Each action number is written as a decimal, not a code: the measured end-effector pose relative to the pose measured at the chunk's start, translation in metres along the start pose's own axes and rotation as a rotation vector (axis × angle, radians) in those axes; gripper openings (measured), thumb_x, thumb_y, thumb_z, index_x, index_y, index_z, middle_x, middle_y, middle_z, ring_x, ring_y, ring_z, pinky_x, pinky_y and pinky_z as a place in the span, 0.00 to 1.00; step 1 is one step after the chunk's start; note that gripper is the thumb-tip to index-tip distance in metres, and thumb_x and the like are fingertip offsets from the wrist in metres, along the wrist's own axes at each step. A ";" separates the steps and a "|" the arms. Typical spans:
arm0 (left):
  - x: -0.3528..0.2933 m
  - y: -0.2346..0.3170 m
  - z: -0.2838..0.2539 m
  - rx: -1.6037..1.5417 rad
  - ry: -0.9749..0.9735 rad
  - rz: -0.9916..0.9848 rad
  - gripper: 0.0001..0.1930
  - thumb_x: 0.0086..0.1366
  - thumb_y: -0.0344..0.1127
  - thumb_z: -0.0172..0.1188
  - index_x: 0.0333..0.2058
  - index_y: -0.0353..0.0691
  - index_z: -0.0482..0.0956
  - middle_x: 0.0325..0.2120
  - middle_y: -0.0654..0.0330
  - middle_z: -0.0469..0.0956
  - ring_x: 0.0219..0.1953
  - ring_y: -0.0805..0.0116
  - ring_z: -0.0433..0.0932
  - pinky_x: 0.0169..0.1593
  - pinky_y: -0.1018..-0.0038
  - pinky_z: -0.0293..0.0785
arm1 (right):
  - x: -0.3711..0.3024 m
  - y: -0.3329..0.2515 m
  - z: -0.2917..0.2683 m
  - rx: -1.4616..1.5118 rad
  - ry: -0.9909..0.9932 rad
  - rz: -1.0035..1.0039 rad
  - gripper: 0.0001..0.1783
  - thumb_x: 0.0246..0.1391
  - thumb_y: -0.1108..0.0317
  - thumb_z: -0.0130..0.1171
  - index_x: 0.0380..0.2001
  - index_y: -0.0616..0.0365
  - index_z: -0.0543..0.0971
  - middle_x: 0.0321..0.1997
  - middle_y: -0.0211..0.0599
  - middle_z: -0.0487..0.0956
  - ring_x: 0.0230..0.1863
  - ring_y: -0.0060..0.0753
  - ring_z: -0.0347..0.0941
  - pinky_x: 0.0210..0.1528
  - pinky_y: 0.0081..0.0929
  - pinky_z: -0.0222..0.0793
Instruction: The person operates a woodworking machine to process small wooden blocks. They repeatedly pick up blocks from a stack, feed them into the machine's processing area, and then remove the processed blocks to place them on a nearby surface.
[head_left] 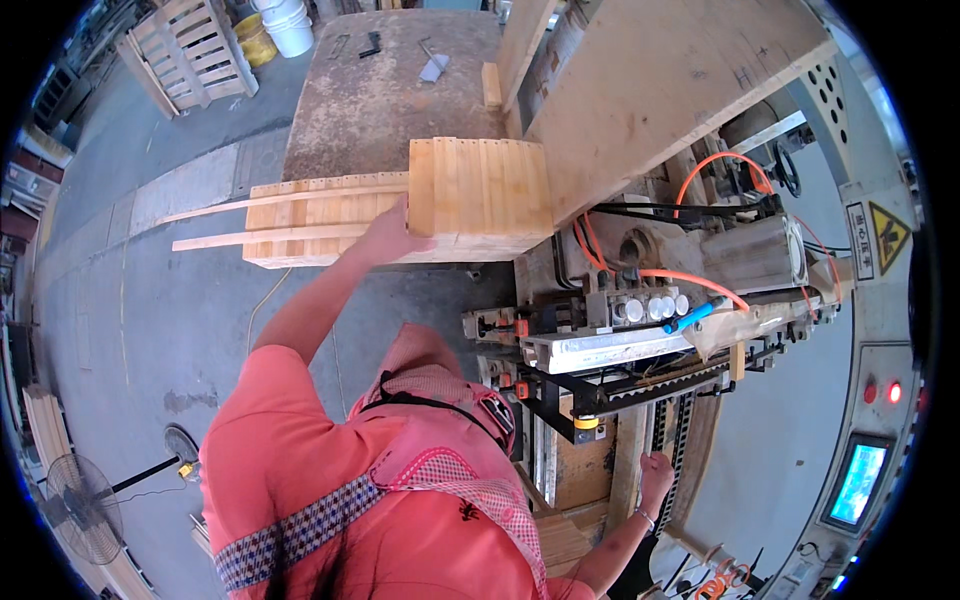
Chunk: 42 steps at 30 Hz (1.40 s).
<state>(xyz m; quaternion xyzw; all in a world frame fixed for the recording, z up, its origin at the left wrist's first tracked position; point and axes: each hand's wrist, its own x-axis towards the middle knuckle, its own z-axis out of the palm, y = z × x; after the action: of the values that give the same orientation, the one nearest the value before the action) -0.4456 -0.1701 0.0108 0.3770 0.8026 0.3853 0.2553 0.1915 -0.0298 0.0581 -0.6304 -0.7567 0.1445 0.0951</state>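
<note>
So, looking down at the work, there's a lower stack of pale wooden strips (330,255) with a taller stack (480,190) right up against its right end, both at the near edge of a brown, worn-looking table (340,130). Two long loose strips lie across the lower one, and their left ends poke out well past it. The upper loose strip (290,196) runs over to the taller stack, while the lower loose strip (270,237) reaches to the person's wrist. The left grip (402,232) is on the near left corner of the taller stack, thumb along the front, but some fingers are hidden, so I can't tell whether it's actually clamped on or just resting there. The right grip (656,477) is down by the chain rails (683,450) of the machine (700,250), well apart from the wood, fingers curled in; can't tell if there's anything inside it. Orange hoses (690,280) loop over that machine, with a blue-handled tool (693,317) just beside one. Over on the far right, a red light (894,392) glows above a lit screen (860,482).
</note>
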 end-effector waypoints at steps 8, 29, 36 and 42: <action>0.005 -0.029 0.018 0.312 0.130 0.090 0.36 0.40 0.33 0.67 0.50 0.34 0.61 0.28 0.43 0.76 0.35 0.44 0.75 0.39 0.57 0.71 | -0.023 0.035 -0.005 0.003 -0.002 0.023 0.11 0.42 0.67 0.60 0.28 0.62 0.77 0.21 0.48 0.74 0.25 0.44 0.74 0.27 0.32 0.67; 0.027 -0.130 0.030 0.169 -0.213 0.017 0.13 0.53 0.32 0.57 0.37 0.34 0.71 0.28 0.53 0.75 0.26 0.63 0.75 0.28 0.70 0.71 | -0.133 0.008 0.008 -0.081 -0.063 0.456 0.16 0.44 0.54 0.58 0.32 0.53 0.79 0.29 0.38 0.79 0.35 0.46 0.75 0.39 0.36 0.71; -0.069 -0.110 0.113 0.010 -0.651 -0.201 0.11 0.51 0.25 0.58 0.35 0.34 0.71 0.18 0.59 0.71 0.15 0.73 0.70 0.15 0.79 0.65 | -0.251 0.016 -0.025 -0.440 0.525 0.807 0.12 0.41 0.61 0.60 0.29 0.55 0.75 0.29 0.41 0.75 0.33 0.47 0.72 0.35 0.39 0.70; -0.058 -0.065 0.172 0.061 -0.817 0.087 0.15 0.53 0.30 0.59 0.39 0.31 0.73 0.27 0.57 0.77 0.22 0.75 0.73 0.25 0.80 0.70 | -0.317 0.037 -0.101 -0.932 0.432 1.226 0.19 0.43 0.60 0.59 0.35 0.64 0.74 0.39 0.41 0.71 0.47 0.43 0.64 0.45 0.33 0.66</action>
<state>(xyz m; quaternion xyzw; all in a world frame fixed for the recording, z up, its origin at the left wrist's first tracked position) -0.3173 -0.1707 -0.1337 0.5399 0.6296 0.1904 0.5252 0.3175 -0.3248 0.1522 -0.9231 -0.2226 -0.2853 -0.1298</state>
